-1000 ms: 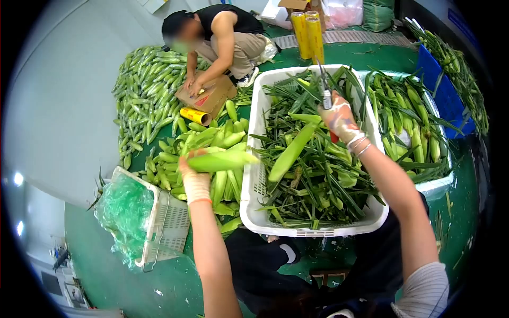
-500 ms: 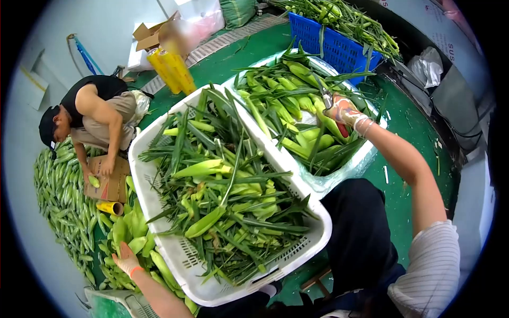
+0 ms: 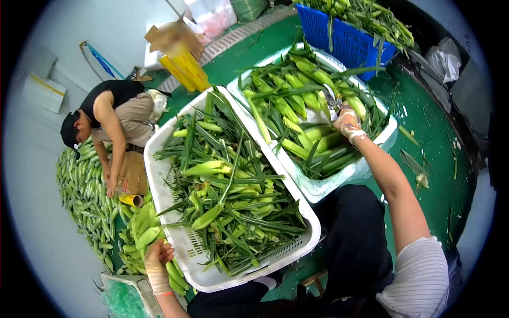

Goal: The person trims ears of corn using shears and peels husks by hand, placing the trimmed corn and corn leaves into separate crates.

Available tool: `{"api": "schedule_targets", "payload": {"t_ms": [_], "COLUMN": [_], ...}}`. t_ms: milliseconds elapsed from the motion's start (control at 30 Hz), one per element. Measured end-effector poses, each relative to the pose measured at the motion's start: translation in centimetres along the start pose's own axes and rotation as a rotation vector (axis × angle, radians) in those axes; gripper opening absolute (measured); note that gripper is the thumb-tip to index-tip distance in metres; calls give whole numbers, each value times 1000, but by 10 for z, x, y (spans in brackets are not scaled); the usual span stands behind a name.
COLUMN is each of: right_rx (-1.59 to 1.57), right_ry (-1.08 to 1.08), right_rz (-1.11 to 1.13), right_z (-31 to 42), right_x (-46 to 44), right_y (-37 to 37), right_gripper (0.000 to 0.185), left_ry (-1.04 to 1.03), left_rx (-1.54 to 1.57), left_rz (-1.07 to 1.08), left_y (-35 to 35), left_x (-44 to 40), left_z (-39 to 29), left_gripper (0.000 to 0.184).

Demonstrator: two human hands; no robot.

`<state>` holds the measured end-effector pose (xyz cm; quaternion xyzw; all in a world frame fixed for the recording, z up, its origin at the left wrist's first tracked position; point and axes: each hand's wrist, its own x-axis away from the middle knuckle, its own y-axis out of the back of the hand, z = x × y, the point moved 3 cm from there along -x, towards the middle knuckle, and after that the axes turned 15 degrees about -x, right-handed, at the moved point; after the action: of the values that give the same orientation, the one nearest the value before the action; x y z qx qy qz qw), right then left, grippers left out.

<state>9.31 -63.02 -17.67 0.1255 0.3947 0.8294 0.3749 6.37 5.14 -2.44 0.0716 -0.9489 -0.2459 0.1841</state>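
Observation:
My right hand (image 3: 349, 123) is closed around pruning shears (image 3: 332, 102), their metal blades over husked green corn ears (image 3: 318, 135) in the lined white crate (image 3: 389, 132). Beside the left wall of the nearer white crate (image 3: 159, 199), my left hand (image 3: 159, 257) has loosely bent fingers and nothing visible in it. It is nearest to a heap of pale green corn ears (image 3: 146, 225) on the floor. Cut leaves and stalk pieces (image 3: 233, 206) fill the nearer crate, with a few green ears among them.
A co-worker (image 3: 116, 114) squats at left by a cardboard box (image 3: 132, 172) and a pile of wrapped ears (image 3: 85, 196). A blue crate (image 3: 344, 42) of leaves stands behind. Yellow film rolls (image 3: 185, 71) stand near the wall. Green netting (image 3: 124, 297) lies lower left.
My left hand has drawn back toward me and to the right, its fingers now more bent. My right hand with the shears has shifted slightly lower. The view has turned a little.

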Motion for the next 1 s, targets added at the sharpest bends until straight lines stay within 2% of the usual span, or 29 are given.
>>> {"api": "schedule_targets", "payload": {"t_ms": [33, 100, 167, 233, 300, 367, 400, 433, 467, 500, 567, 600, 700, 733, 767, 800, 833, 900, 933, 1000], "right_rx": [-176, -322, -612, -780, -648, -541, -577, -660, -738, -669, -705, -707, -521, -447, -441, -442, -448, -281, -257, -249], "right_ry": [-14, 252, 422, 592, 627, 1027, 1063, 1000, 916, 1083, 968, 903, 837, 593, 644, 606, 565, 668, 676, 712], "right_rz": [5, 35, 90, 198, 319, 251, 384, 553, 712, 656, 761, 751, 682, 810, 935, 1030, 1125, 1150, 1172, 1195], "right_z": [0, 63, 131, 176, 226, 261, 271, 286, 301, 305, 309, 310, 292, 282, 276, 266, 265, 268, 271, 278], "right_x": [-4, 28, 57, 75, 123, 174, 195, 219, 243, 256, 280, 289, 283, 281, 280, 282, 286, 292, 293, 292], "right_y": [6, 62, 103, 107, 110, 97, 81, 76, 71, 57, 44, 39, 14, 6, 0, -9, -14, -16, -18, -20], "right_gripper": [57, 66, 70, 70, 70, 70, 68, 65, 63, 58, 54, 54, 68, 60, 71, 70, 69, 69, 71, 76], "left_ry": [-51, -160, -236, -254, -137, -67, -11, 44, 122, 78, 58, 24, -55, -69, -86, -142, -202, -384, -385, -269], "left_rx": [-23, -26, -18, 96, 298, 576, 710, 846, 936, 1091, 1009, 940, 1097, 1131, 1162, 1181, 1040, 677, 415, 307], "left_rz": [63, 147, 326, 656, 949, 1021, 999, 975, 974, 1071, 585, 522, 403, 402, 400, 457, 387, 311, 197, 173], "left_y": [-14, -50, -92, -136, -166, -180, -183, -181, -176, -169, -138, -125, -88, -76, -67, -59, -48, -30, -27, -36], "left_x": [9, 30, 50, 70, 90, 94, 91, 86, 74, 57, 53, 43, 11, 4, -4, -12, -13, -11, -16, -16], "left_z": [-14, -46, -76, -94, -107, -106, -105, -99, -82, -70, -63, -56, -51, -50, -48, -43, -42, -40, -35, -16], "left_gripper": [47, 43, 46, 61, 78, 90, 92, 93, 84, 62, 45, 39, 44, 47, 49, 52, 54, 50, 47, 56]}}
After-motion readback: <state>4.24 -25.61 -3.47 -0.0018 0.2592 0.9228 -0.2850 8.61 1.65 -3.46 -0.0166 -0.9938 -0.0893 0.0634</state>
